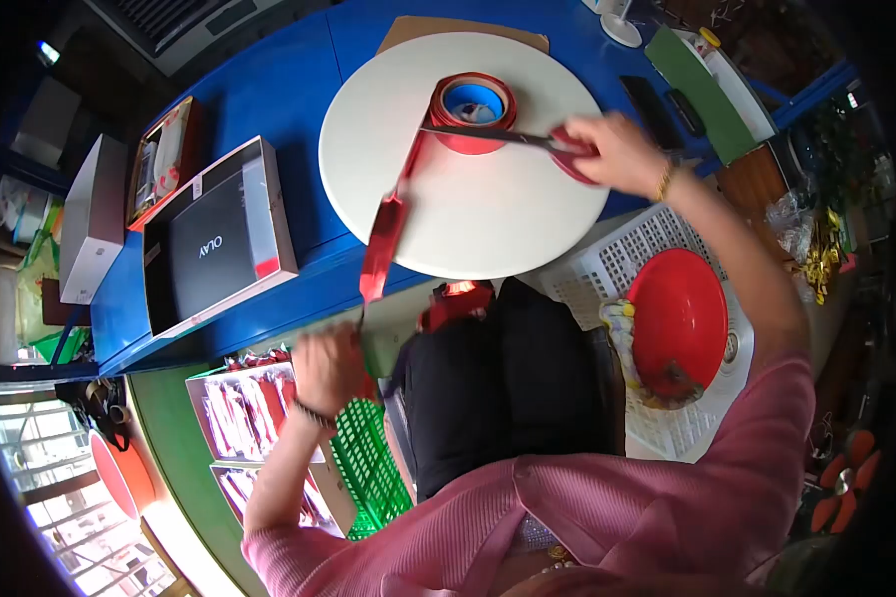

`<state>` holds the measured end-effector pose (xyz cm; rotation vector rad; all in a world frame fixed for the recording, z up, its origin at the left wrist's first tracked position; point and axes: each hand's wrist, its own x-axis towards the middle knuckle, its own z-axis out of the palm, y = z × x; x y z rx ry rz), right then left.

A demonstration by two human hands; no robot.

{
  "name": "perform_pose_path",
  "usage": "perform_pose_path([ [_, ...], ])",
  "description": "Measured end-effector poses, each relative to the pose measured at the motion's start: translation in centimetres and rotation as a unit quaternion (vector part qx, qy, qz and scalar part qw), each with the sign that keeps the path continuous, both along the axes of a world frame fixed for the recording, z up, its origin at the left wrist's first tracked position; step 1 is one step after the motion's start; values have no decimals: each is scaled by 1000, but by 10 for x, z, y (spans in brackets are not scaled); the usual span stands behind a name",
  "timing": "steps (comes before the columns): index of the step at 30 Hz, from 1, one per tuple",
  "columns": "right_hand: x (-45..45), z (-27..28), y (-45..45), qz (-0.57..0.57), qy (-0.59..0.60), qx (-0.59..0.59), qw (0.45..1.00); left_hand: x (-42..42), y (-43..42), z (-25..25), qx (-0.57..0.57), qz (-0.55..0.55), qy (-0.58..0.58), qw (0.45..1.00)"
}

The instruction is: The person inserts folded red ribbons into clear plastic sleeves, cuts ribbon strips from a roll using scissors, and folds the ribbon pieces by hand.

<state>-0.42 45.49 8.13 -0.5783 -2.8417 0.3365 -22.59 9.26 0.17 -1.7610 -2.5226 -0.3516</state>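
at upper right, the right hand (pixel 617 151) gripped the scissors (pixel 508 136), blades reaching the ribbon (pixel 385 234) beside its roll (pixel 476 102) at top centre. the ribbon ran down towards the left hand (pixel 328 369), lower left, too blurred to tell its grip.

A blue tabletop (pixel 269 95); a green panel (pixel 172 403); a bright barred window (pixel 45 423).

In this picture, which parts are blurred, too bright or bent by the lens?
Head view: left hand and red ribbon smeared, probably by motion; right hand slightly soft; barred window washed out by glare; wide lens curves the outer scene, with black corners.
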Motion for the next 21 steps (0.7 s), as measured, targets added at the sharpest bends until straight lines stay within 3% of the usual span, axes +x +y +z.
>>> perform_pose_path([
  [2,34,-8,-34,-52,24,-188,981,25,-69,-34,-16,-1,-5,1000],
  [3,49,-17,-48,-70,30,-231,970,39,-100,-38,-161,21,-56,985],
  [5,70,-32,-74,-101,66,-350,929,73,-163,-48,-288,74,-99,949],
  [7,83,-40,-95,-107,56,-372,920,92,-239,-80,-376,66,-73,921],
  [9,91,-59,-108,-100,54,-389,914,103,-282,-84,-488,129,-111,856],
  [10,91,-63,-116,-100,52,-400,910,106,-302,-81,-494,124,-79,857],
  [13,91,-78,-135,-80,72,-429,897,86,-377,-118,-580,206,-42,787],
  [18,76,-75,-159,-60,100,-474,873,70,-331,-78,-561,213,-100,794],
  [21,63,-70,-164,-68,131,-469,871,36,-231,-55,-430,178,-80,882],
])
